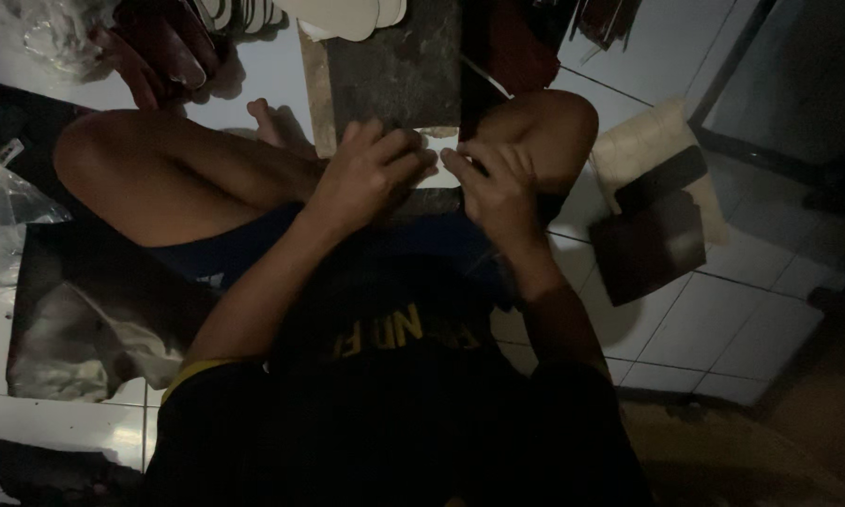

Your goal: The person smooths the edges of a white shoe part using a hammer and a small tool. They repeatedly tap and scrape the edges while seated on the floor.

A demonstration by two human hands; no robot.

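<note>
The person sits cross-legged on a white tiled floor (723, 319), both hands brought together at the near edge of a dark slab (394, 66) resting between the knees. The left hand (371, 174) lies palm-down with fingers curled onto a pale flat piece (438, 150), of which only a small strip shows between the two hands. The right hand (498, 192) meets it from the other side, fingertips bent onto the same piece; lighting is too dim to tell how firmly either hand grips it. Dark sheets (652, 235) on a cream pad (643, 141) lie on the floor beside the right knee. A stack of pale oval cut-outs (347, 14) sits beyond the slab.
</note>
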